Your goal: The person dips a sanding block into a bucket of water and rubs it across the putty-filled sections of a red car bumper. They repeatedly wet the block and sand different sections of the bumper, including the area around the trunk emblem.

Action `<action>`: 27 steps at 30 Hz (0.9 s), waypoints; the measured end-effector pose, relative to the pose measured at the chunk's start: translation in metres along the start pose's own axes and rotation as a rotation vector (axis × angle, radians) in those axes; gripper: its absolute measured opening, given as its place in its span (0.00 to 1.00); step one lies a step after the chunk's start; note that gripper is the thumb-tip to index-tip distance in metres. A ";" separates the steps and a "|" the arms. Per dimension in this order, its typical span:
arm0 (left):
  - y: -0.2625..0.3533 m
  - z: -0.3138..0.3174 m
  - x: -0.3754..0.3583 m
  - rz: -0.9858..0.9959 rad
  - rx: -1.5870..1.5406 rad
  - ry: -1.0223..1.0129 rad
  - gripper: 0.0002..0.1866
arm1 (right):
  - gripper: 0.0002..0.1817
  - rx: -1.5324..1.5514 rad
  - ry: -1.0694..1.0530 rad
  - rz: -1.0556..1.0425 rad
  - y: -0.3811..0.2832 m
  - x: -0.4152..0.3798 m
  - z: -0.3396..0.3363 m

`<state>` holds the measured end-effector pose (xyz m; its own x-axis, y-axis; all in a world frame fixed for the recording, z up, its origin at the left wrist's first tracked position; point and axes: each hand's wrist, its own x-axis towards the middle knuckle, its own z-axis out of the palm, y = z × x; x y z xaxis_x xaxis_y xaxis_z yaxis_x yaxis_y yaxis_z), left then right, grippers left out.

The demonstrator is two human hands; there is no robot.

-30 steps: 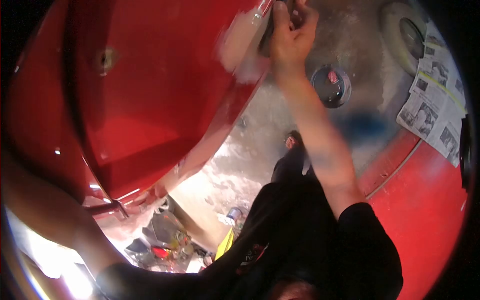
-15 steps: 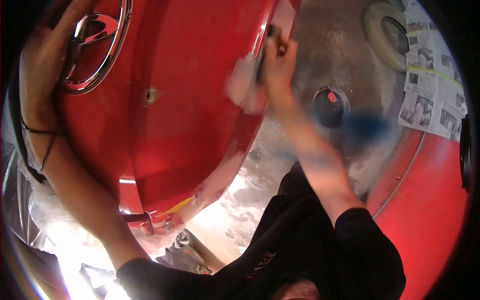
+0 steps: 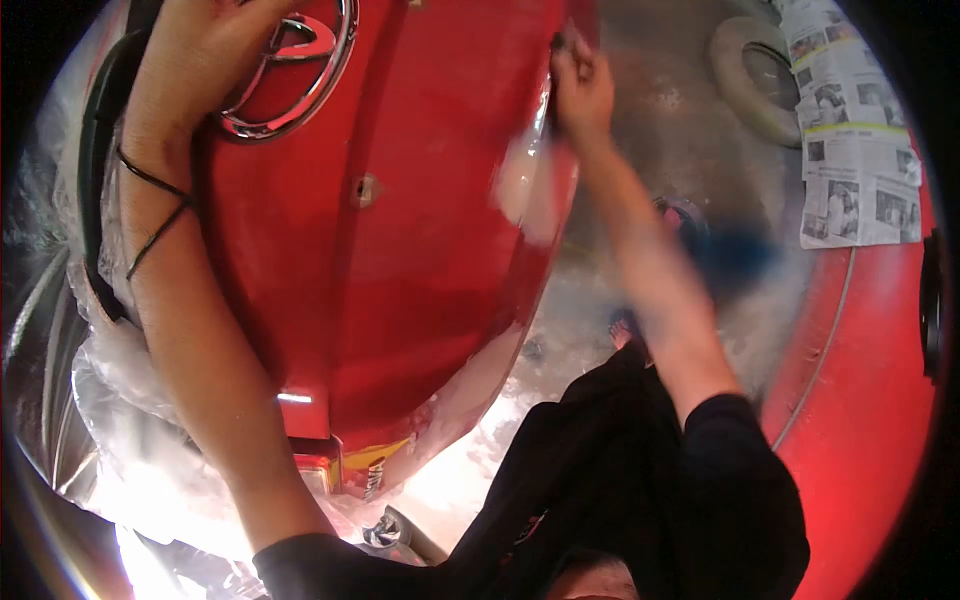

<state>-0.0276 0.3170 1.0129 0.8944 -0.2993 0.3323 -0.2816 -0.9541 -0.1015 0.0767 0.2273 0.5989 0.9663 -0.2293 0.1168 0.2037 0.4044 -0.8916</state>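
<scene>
A red car panel (image 3: 450, 260) with a chrome oval emblem (image 3: 345, 60) fills the left and middle. My left hand (image 3: 205, 60) lies at the panel's upper left beside the emblem, its fingers partly cut off by the top of the view. At the right edge of the panel, my right hand (image 3: 585, 90) is closed on a narrow dark block (image 3: 558, 43). Most of that block is hidden by the fingers. Just below this hand, a pale, dull patch (image 3: 520, 185) shows along the panel edge. A small hole (image 3: 367, 190) sits in the panel's middle.
Clear plastic sheeting (image 3: 110, 400) and a black rubber strip (image 3: 100, 180) run along the left. A tyre-like ring (image 3: 745, 80) lies on the stained floor (image 3: 660, 80). Newspaper (image 3: 860, 190) covers part of another red panel (image 3: 870, 400) on the right. A blurred blue thing (image 3: 745, 265) lies near my right forearm.
The view has shifted, so the panel and emblem appear farther right. My right hand has slid farther up the panel edge. My left hand stays beside the emblem.
</scene>
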 end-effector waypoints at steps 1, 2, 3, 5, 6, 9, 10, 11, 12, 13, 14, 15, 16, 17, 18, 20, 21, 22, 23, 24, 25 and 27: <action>0.002 0.002 -0.004 0.082 0.058 0.025 0.11 | 0.24 0.047 -0.036 0.129 0.003 0.032 0.005; 0.002 -0.001 -0.003 0.065 0.004 -0.003 0.11 | 0.27 0.097 -0.073 0.260 0.007 0.051 0.007; -0.014 0.006 0.003 -0.174 -0.199 -0.038 0.11 | 0.27 0.102 -0.073 0.280 0.007 0.040 0.006; -0.111 0.037 0.020 0.068 -0.699 0.087 0.11 | 0.25 -0.156 -0.022 0.010 -0.013 0.002 -0.001; -0.125 0.033 0.008 0.059 -0.500 0.059 0.11 | 0.27 -0.082 -0.096 0.081 -0.028 -0.051 -0.009; -0.005 0.010 -0.002 0.062 -0.094 0.004 0.11 | 0.22 -0.342 -0.073 -0.056 -0.053 -0.205 -0.035; -0.005 0.013 -0.003 0.095 0.022 0.038 0.11 | 0.22 -0.314 -0.084 -0.065 -0.058 -0.228 -0.042; -0.003 0.014 -0.004 0.129 0.138 0.071 0.12 | 0.22 -0.287 -0.094 -0.073 -0.061 -0.245 -0.047; 0.001 0.013 -0.006 0.135 0.135 0.068 0.12 | 0.23 -0.260 -0.104 -0.077 -0.062 -0.254 -0.051; 0.006 0.011 -0.009 0.113 -0.012 0.054 0.12 | 0.23 -0.279 -0.081 -0.023 -0.052 -0.236 -0.049; 0.009 0.010 -0.011 0.089 -0.160 0.043 0.11 | 0.24 -0.299 -0.058 0.027 -0.033 -0.197 -0.044; 0.003 0.011 -0.011 0.090 -0.166 0.041 0.11 | 0.25 -0.303 -0.016 0.063 -0.008 -0.153 -0.042; -0.006 0.010 -0.006 0.024 -0.159 0.010 0.11 | 0.25 -0.305 0.026 0.100 0.004 -0.120 -0.038; -0.013 0.010 -0.006 -0.040 -0.151 -0.024 0.11 | 0.25 -0.305 0.029 0.102 0.011 -0.114 -0.036; -0.006 0.014 -0.011 -0.011 -0.187 0.011 0.11 | 0.26 -0.249 0.065 0.182 0.011 -0.111 -0.034; -0.002 0.013 -0.006 -0.009 -0.173 0.010 0.11 | 0.26 -0.261 0.109 0.343 -0.019 -0.126 -0.031; -0.001 0.012 -0.005 -0.009 -0.157 0.011 0.11 | 0.25 -0.167 0.099 0.228 -0.022 -0.162 -0.030; -0.003 0.012 -0.008 -0.005 -0.158 0.015 0.11 | 0.25 -0.073 0.089 0.110 -0.024 -0.200 -0.029; -0.005 0.011 -0.007 -0.033 -0.135 0.006 0.12 | 0.24 -0.154 0.041 0.066 -0.047 -0.237 -0.033; -0.004 0.011 -0.006 -0.062 -0.110 0.000 0.12 | 0.24 -0.235 -0.008 0.021 -0.064 -0.258 -0.037; -0.001 0.009 -0.006 -0.058 -0.110 0.001 0.12 | 0.24 -0.234 -0.005 0.019 -0.066 -0.252 -0.040; 0.006 0.003 -0.005 0.092 0.074 -0.049 0.12 | 0.24 -0.227 -0.113 0.075 -0.070 -0.224 -0.045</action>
<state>-0.0327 0.3132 1.0073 0.8822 -0.3838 0.2728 -0.3386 -0.9196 -0.1990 -0.1608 0.2107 0.6154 0.9915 -0.1004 0.0832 0.1024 0.2050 -0.9734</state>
